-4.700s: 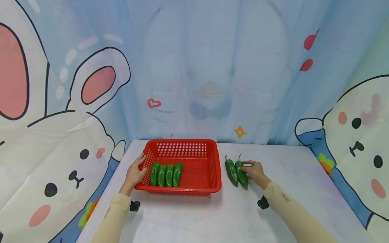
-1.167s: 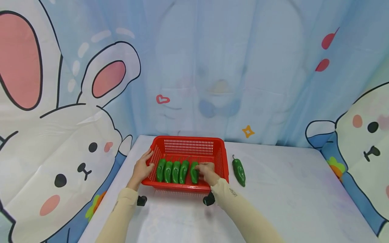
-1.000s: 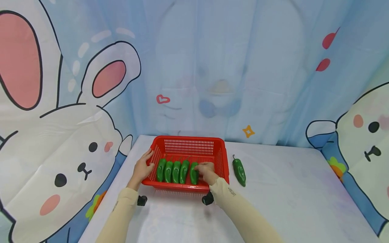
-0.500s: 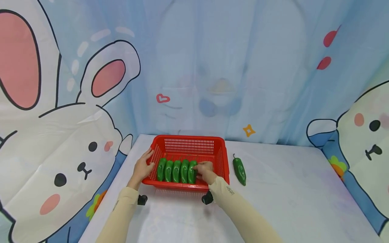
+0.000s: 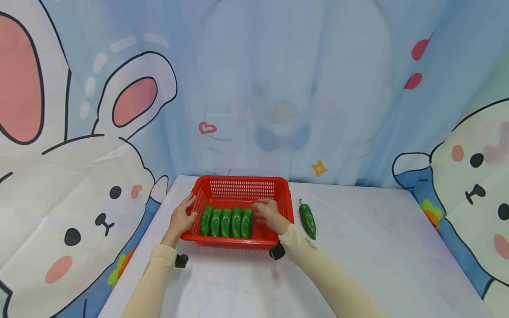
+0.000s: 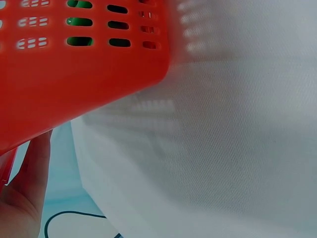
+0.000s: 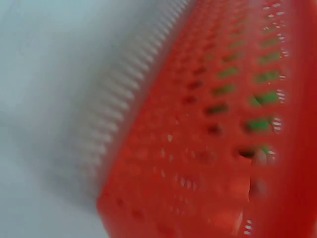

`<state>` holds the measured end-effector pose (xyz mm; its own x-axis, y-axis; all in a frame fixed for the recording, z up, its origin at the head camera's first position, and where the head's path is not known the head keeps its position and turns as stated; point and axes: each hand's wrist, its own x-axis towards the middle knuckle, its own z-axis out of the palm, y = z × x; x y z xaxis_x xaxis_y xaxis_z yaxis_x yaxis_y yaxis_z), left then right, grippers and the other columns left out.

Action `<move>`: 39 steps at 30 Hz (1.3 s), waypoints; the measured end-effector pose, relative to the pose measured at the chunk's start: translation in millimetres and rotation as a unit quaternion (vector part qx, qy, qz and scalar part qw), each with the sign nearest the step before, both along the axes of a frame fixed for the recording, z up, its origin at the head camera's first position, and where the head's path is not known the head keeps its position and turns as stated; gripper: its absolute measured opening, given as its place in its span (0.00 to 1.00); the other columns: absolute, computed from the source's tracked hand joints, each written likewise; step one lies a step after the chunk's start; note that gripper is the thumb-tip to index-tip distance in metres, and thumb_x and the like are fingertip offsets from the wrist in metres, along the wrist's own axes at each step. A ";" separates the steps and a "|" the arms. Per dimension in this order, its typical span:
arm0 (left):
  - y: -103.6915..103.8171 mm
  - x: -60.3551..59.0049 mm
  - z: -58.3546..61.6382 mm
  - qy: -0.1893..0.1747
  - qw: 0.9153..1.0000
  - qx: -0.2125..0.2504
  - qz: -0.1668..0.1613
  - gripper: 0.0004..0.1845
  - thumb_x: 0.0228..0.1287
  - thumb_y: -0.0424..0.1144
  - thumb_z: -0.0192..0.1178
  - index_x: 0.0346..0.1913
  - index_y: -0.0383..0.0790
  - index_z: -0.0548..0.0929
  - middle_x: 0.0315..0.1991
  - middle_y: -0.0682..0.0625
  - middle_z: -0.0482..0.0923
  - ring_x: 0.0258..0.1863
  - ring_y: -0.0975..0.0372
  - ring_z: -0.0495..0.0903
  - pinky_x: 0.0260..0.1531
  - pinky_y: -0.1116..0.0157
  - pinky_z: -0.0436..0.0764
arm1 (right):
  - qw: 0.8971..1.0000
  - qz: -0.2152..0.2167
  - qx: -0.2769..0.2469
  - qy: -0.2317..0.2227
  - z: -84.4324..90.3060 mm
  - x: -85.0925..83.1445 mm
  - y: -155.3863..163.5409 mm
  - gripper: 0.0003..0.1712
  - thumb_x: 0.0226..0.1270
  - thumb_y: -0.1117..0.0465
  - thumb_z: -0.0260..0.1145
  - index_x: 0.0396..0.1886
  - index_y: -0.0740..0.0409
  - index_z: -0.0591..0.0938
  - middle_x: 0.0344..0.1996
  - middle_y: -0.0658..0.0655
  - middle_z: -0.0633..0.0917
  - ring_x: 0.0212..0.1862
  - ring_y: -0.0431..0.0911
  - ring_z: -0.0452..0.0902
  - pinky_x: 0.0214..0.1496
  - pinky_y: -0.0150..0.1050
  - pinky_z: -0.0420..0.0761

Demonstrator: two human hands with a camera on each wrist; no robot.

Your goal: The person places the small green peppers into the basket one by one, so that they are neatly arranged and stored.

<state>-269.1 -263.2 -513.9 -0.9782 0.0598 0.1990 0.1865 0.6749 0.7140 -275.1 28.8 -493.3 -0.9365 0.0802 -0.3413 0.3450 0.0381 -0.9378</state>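
A red perforated plastic basket (image 5: 230, 242) holds a row of several green chili peppers (image 5: 226, 223), lying side by side toward its left. At the basket's left rim is my left hand (image 5: 180, 219), thumb on the inside and fingers along the edge. The left wrist view shows part of that hand (image 6: 25, 198) just below the rim. My right hand (image 5: 271, 214) hovers inside the basket, right of the last pepper (image 5: 246, 224), its blurred fingers apart from it and holding nothing. In the right wrist view, the basket wall (image 7: 173, 163) hides the hand's fingers.
One more green chili pepper (image 5: 307, 221) lies on the white-covered table (image 5: 377, 247), just right of the basket. Behind the table hangs a blue curtain (image 5: 238, 88) with cartoon prints. A black wrist device (image 5: 277, 251) sits under the right wrist.
My right hand has brought a chili pepper from the table into the basket, slid it left against the row, then let go and moved slightly up and right. My left hand stays at the rim.
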 end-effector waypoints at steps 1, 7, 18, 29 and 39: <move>0.1 0.5 -0.2 -0.001 1.000 -0.001 0.001 0.34 0.60 0.26 0.53 0.73 0.35 0.66 0.76 0.46 0.58 0.70 0.48 0.64 0.34 0.62 0.68 | 1.000 0.010 -0.004 0.003 2.4 -0.9 3.0 0.26 0.70 0.63 0.60 0.65 0.69 0.72 0.58 0.69 0.79 0.57 0.63 0.78 0.56 0.57 0.77; 1.1 3.1 1.8 -0.001 1.000 -0.009 0.011 0.34 0.60 0.26 0.53 0.73 0.35 0.66 0.76 0.45 0.58 0.71 0.45 0.62 0.37 0.60 0.69 | 0.998 0.054 0.015 0.034 12.9 -2.0 21.3 0.29 0.71 0.60 0.60 0.69 0.65 0.70 0.60 0.69 0.77 0.58 0.62 0.77 0.55 0.55 0.78; 1.6 4.6 2.9 0.000 1.000 -0.011 -0.002 0.34 0.61 0.26 0.52 0.73 0.33 0.65 0.76 0.43 0.57 0.72 0.44 0.58 0.41 0.57 0.69 | 0.990 0.090 0.052 0.097 26.7 -5.1 65.4 0.32 0.72 0.58 0.60 0.72 0.63 0.67 0.57 0.68 0.77 0.58 0.62 0.78 0.52 0.50 0.80; 1.6 4.9 -0.3 0.003 1.000 -0.012 -0.003 0.34 0.61 0.27 0.54 0.73 0.33 0.65 0.76 0.43 0.57 0.71 0.45 0.61 0.39 0.58 0.69 | 0.993 0.048 0.022 0.109 36.5 -8.6 116.5 0.31 0.74 0.56 0.57 0.72 0.63 0.66 0.61 0.70 0.76 0.59 0.61 0.77 0.57 0.54 0.76; 3.3 6.8 1.9 0.002 1.000 -0.014 0.001 0.33 0.62 0.26 0.54 0.73 0.33 0.65 0.76 0.43 0.57 0.72 0.45 0.60 0.39 0.58 0.69 | 0.994 0.024 0.041 0.098 28.5 -1.0 152.3 0.30 0.75 0.56 0.54 0.72 0.64 0.67 0.64 0.71 0.74 0.62 0.62 0.74 0.60 0.54 0.74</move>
